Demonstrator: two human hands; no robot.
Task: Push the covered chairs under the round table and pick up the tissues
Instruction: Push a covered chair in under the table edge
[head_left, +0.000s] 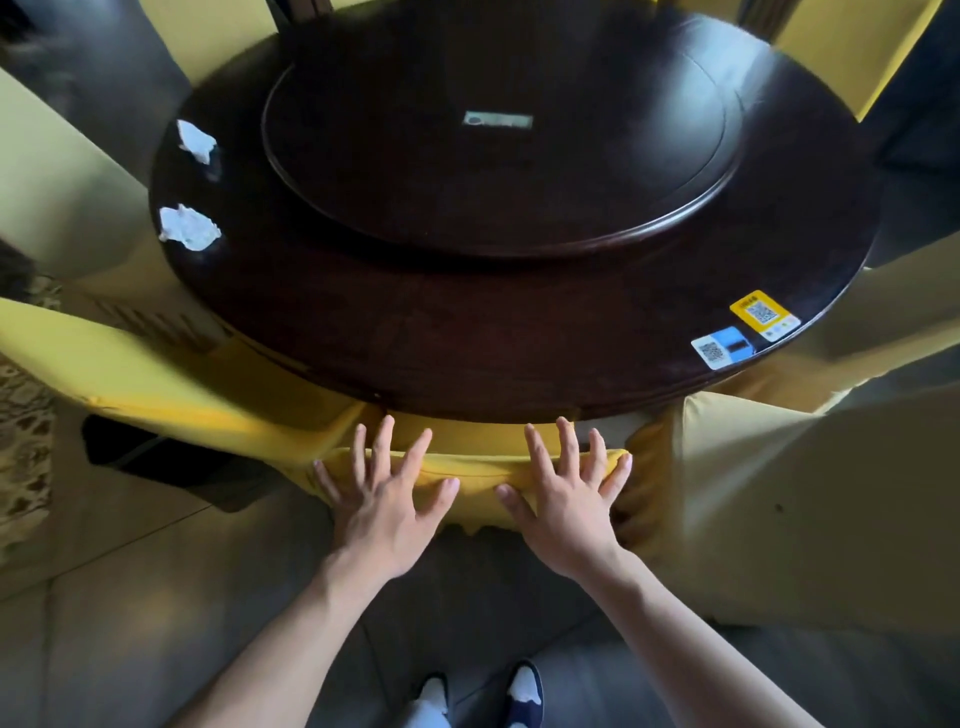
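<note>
- Head view: both hands lie on the top edge of a yellow-covered chair back (475, 467), just at the near rim of the round dark wooden table (519, 338).
- Left hand (387, 499) has its fingers spread and straight, pressing flat on the left part of the chair back; it pinches nothing.
- Right hand (569, 499) is likewise splayed, flat on the right part of the cover.
- Chair seat is hidden beneath the tabletop.
- Two crumpled white tissues sit on the table's left edge: a far tissue (196, 141) and a near tissue (188, 228), well apart from the hands.
- Raised round turntable (498, 208) fills the table's middle.
- Yellow QR sticker (764, 314) and blue QR sticker (723, 347) lie near the right rim.
- More covered chairs stand around the table, one at near left (156, 374), one at near right (769, 493).
</note>
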